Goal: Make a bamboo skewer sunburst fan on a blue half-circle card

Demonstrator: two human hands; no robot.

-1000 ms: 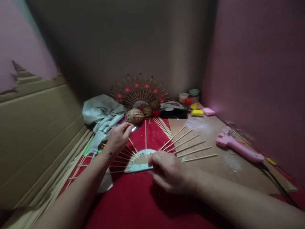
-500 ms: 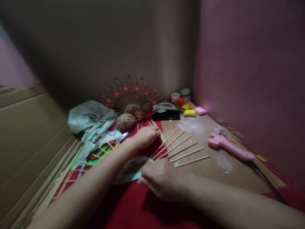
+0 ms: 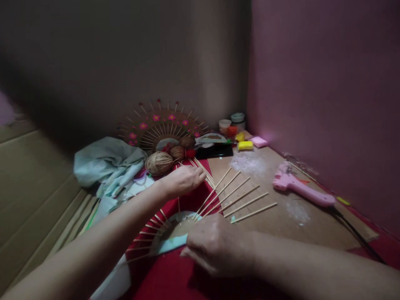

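Note:
My right hand is closed on the near right part of a half-round fan base, brown with a pale blue-green edge. Thin wooden sticks spread from the base past this hand on the right, and shorter-looking ones on the left. My left hand reaches over the fan to a group of loose sticks on the red cloth. Its fingers are curled together at those sticks; whether one is between them is hidden.
A finished-looking flowered fan leans at the back wall. Before it lie balls of twine, a black flat object and yellow packets. A pink glue gun with a cord rests on the brown board. Crumpled pale cloth lies left.
The view has shifted slightly, so background things sit further left. Scissors and a green sheet seen beyond my left forearm are now mostly out of sight. Both hands keep nearly the same places.

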